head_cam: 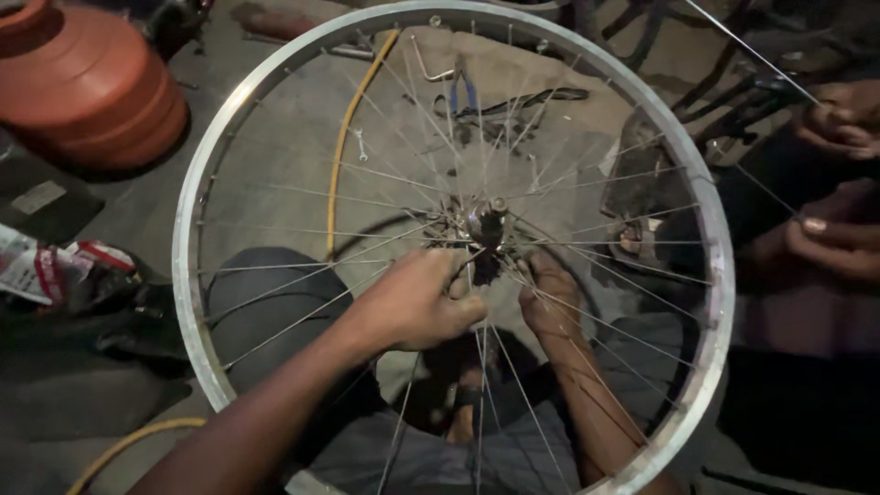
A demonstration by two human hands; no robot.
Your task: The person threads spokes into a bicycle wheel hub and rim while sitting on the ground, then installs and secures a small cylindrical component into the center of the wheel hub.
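A silver bicycle wheel rim (pixel 188 275) with several thin spokes lies flat over my knees. Its metal hub (pixel 486 223) sits at the middle. My left hand (pixel 422 298) reaches over the spokes and pinches spokes just below the hub. Under the spokes, my right hand (pixel 550 298) has its fingers closed near the hub's underside. What the right fingers grip is hidden by spokes and shadow.
An orange plastic pot (pixel 87 87) stands at the top left. A yellow hose (pixel 348 137) and blue-handled pliers (pixel 463 92) lie on the ground beyond the wheel. Another person's hands (pixel 839 119) hold a loose spoke at the right. A crumpled wrapper (pixel 46 270) lies left.
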